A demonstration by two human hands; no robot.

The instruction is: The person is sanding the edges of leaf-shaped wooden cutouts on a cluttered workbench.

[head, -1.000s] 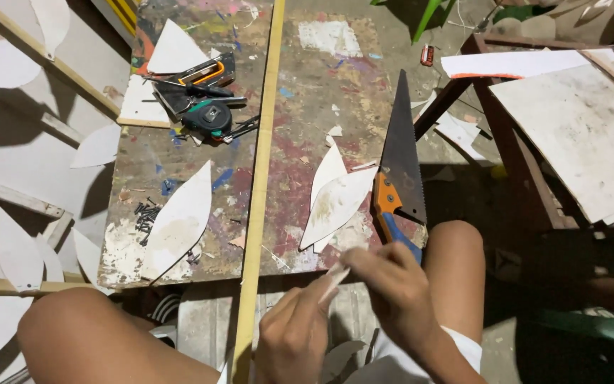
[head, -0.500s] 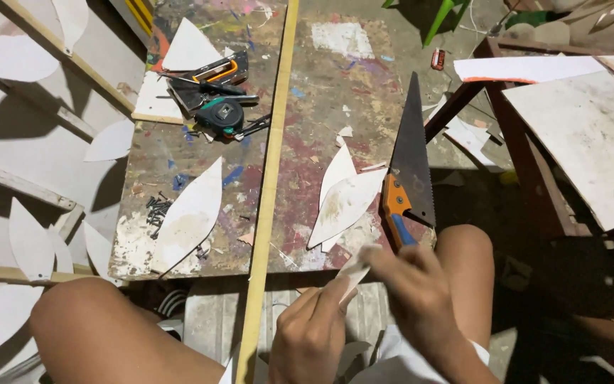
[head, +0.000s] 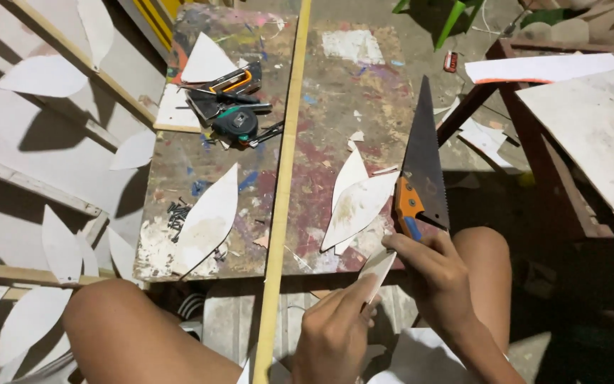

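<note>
Paint-smeared plywood tabletop (head: 335,92) stretched beyond both hands; left hand (head: 335,334) and right hand (head: 438,281) pinched a thin white leaf-shaped cutout (head: 378,272) between them, beside an orange-handled black handsaw (head: 421,167).

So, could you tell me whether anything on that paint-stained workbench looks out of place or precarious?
Yes: the handsaw lies at the workbench's right edge, its orange handle right beside the right hand. Both hands pinch a small white leaf-shaped cutout there. Many similar cutouts lie scattered left of the bench.
</note>
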